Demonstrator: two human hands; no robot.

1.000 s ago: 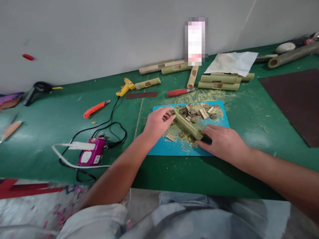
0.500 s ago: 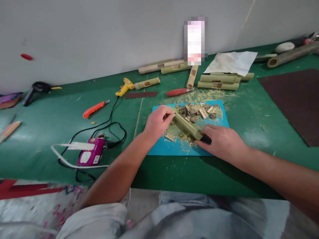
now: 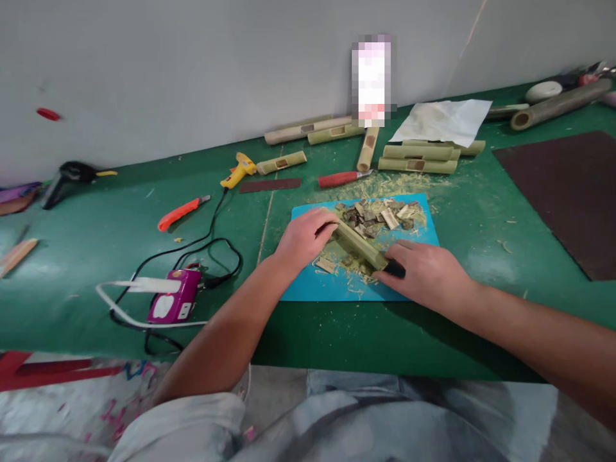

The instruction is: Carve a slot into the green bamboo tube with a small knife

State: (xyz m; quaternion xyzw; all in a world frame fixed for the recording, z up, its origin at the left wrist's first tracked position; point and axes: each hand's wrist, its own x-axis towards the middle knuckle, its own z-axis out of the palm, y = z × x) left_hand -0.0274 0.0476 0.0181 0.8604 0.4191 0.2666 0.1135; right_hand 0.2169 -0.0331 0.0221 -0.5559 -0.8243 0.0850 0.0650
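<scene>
My left hand is closed around the far left end of a green bamboo tube. The tube lies slanted over a blue mat, its near end toward my right hand. There my right fingers pinch a small black piece, perhaps sandpaper, against the tube's end; whether part of it is inside the tube I cannot tell. Bamboo chips and pale shavings lie on the mat around the tube.
Beyond the mat lie a red-handled knife, cut bamboo tubes and a white paper. To the left are an orange cutter, a yellow glue gun and a purple power socket with cords. A dark brown sheet is at right.
The view has shifted slightly. Both hands keep their hold, and the tube and black piece stay in almost the same position over the mat.
</scene>
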